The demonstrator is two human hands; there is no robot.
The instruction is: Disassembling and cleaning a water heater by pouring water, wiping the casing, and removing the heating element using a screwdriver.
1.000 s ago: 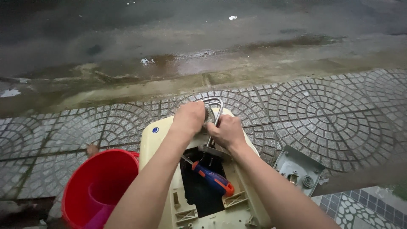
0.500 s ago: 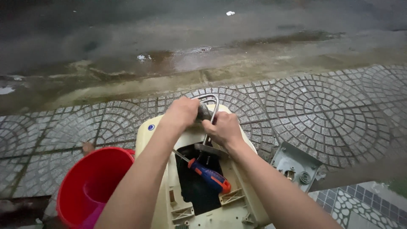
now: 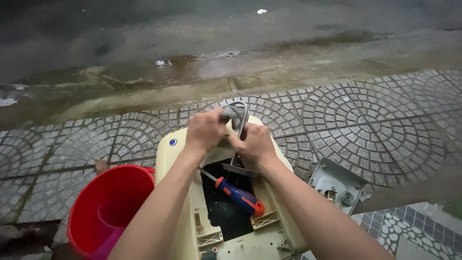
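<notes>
A cream plastic appliance housing (image 3: 179, 159) stands open in front of me on the paving. A curved metal tube loop (image 3: 242, 113) rises from its dark opening. My left hand (image 3: 206, 130) is closed on a grey pad or cloth (image 3: 232, 114) pressed against the top of the loop. Lower down, my right hand (image 3: 254, 144) grips the loop's stem. A screwdriver with a blue and orange handle (image 3: 239, 196) lies inside the opening, below my hands.
A red plastic bucket (image 3: 105, 208) sits at the lower left, touching the housing. A grey metal plate with fittings (image 3: 336, 184) lies on the patterned paving at the right. Wet road and a kerb run across the top.
My left hand has shifted a little along the top of the loop with the grey pad. The right hand stays on the stem. The view has tilted slightly.
</notes>
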